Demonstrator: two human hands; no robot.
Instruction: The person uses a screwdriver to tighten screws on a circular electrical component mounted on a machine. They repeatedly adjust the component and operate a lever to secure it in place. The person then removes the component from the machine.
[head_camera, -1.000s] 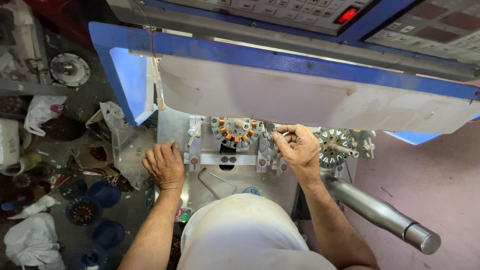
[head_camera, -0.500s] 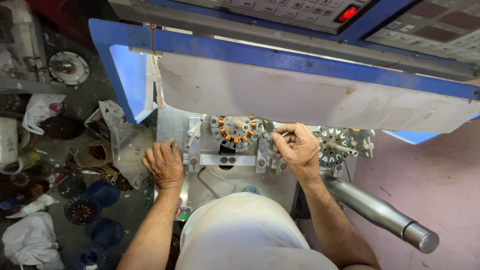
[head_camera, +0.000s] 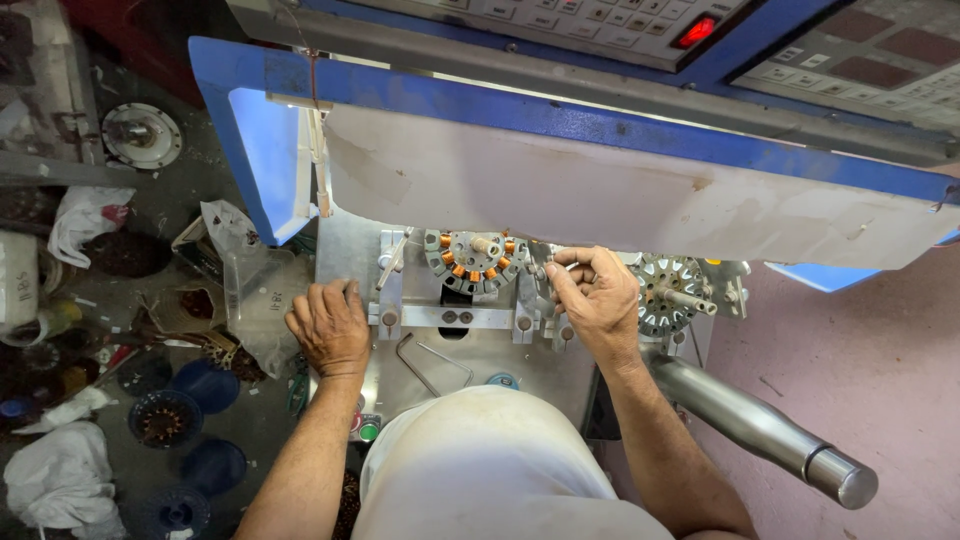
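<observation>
Right hand (head_camera: 598, 298) pinched something small beside the wound stator (head_camera: 473, 260) clamped on the metal plate (head_camera: 350, 262); left hand (head_camera: 329, 325) lay flat. Stator looked heavy, stiff; its copper windings delicate, so grip the rim.

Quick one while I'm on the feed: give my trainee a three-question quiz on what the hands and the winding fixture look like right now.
1. True or false: the left hand grips the grey lever handle.
2. Which part sits just left of the right hand?
A. the partly wound stator with copper coils
B. the bare stator
C. the hex key
3. Fill in: the left hand rests flat on the metal ____ of the fixture.

Key
1. False: it lies flat, far from the handle at the lower right.
2. A
3. plate
</observation>
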